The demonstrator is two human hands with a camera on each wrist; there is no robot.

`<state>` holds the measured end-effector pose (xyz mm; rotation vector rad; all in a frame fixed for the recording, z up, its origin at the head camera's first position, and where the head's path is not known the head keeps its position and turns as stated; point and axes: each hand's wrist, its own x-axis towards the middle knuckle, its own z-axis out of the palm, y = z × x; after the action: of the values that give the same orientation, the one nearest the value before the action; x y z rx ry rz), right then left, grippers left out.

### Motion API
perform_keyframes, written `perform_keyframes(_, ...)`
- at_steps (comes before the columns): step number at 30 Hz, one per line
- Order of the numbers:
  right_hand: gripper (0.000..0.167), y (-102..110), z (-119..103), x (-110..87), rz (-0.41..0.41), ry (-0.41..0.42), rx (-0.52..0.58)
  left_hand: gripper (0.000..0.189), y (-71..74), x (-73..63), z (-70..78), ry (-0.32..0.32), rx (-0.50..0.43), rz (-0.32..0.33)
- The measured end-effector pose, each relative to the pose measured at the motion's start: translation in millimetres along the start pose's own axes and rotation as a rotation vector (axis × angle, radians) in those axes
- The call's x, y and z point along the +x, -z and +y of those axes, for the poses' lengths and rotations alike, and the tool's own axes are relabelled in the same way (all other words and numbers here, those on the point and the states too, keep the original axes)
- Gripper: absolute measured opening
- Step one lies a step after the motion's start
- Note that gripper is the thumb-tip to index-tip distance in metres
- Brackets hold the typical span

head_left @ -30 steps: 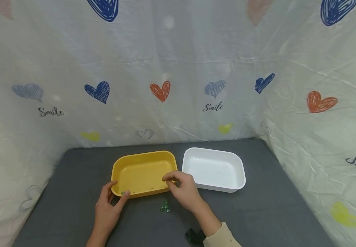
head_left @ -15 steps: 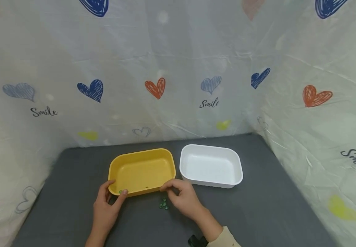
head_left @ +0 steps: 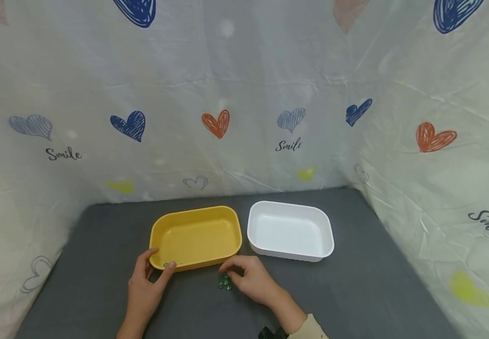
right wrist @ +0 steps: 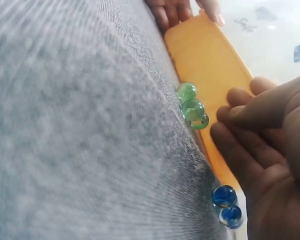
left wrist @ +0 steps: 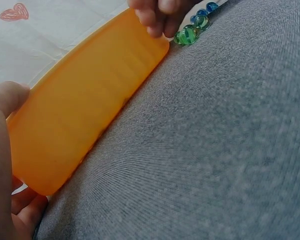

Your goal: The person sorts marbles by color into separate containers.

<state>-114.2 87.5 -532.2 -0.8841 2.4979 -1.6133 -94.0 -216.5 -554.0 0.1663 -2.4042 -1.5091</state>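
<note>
The left hand [head_left: 146, 287] grips the near-left corner of a yellow tray [head_left: 204, 214], thumb on the front rim. A bit of a green marble [head_left: 165, 264] shows inside that corner. In front of the tray, several green glass marbles [right wrist: 192, 109] lie clustered on the grey cloth. The right hand [head_left: 254, 282] is just beside and above them, fingers loosely bent, with nothing visible between thumb and fingers. Two blue marbles [right wrist: 225, 196] lie close by in the right wrist view; in the head view they are not visible, apparently behind the right hand.
A white tray [head_left: 291, 205] stands to the right of the yellow one, with a narrow gap between them. Grey cloth [head_left: 375, 282] covers the table. A pale curtain [head_left: 252, 61] printed with hearts hangs behind and along the sides.
The right hand has moved from the yellow tray's front rim down toward the green marbles. A small dark spot inside the front rim no longer shows. The left hand keeps its grip.
</note>
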Motion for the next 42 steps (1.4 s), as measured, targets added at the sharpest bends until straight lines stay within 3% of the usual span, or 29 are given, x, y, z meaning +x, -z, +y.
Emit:
perform_keyframes(10, 0.031, -3.9, 4.6, -0.9, -0.042, -0.033, -0.032, 0.068, 1.8, -0.6, 2.4, -0.01, -0.001, -0.01)
perform_keyframes(21, 0.036, -5.0, 5.1, 1.3, -0.093, -0.002, -0.081, 0.068, 2.4, 0.3, 2.5, 0.001, 0.005, -0.013)
perform_keyframes(42, 0.034, -6.3, 1.9, 2.4, -0.098, -0.007, -0.126, 0.069, 4.6, -0.8, 2.9, -0.012, -0.026, -0.024)
